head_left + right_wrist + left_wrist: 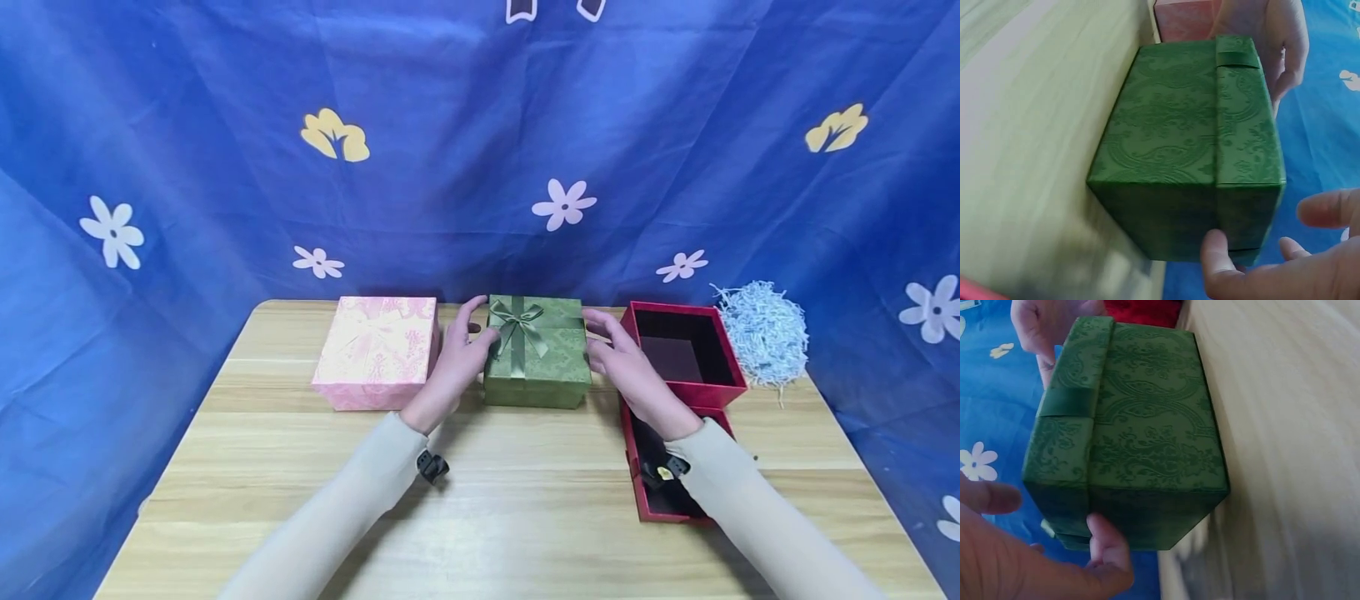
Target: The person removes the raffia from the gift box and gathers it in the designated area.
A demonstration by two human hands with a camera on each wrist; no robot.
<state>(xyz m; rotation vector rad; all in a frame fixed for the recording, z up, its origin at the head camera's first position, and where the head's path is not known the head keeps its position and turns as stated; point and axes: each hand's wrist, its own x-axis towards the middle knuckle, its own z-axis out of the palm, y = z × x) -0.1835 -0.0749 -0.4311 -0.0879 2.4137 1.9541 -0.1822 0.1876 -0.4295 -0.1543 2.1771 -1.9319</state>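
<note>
A green gift box (547, 367) with a patterned surface stands on the table, its lid on, a green ribbon bow (517, 325) on top. My left hand (459, 354) is at its left side; in the left wrist view the tip of one digit (1105, 537) is at the lid's lower edge, another digit held apart. At the opposite side is my right hand (622, 358), one fingertip (1214, 244) at the lid seam in the right wrist view. Neither hand's fingers wrap around the box. Some fingers are hidden behind it.
Left of the green box stands a closed pink gift box (375, 350). At the right are an open red box (686, 392) with a dark inside, a red lid (645, 500) partly under my right forearm, and light blue shredded paper (765, 333). A blue flowered cloth (450, 167) hangs behind the table (487, 517).
</note>
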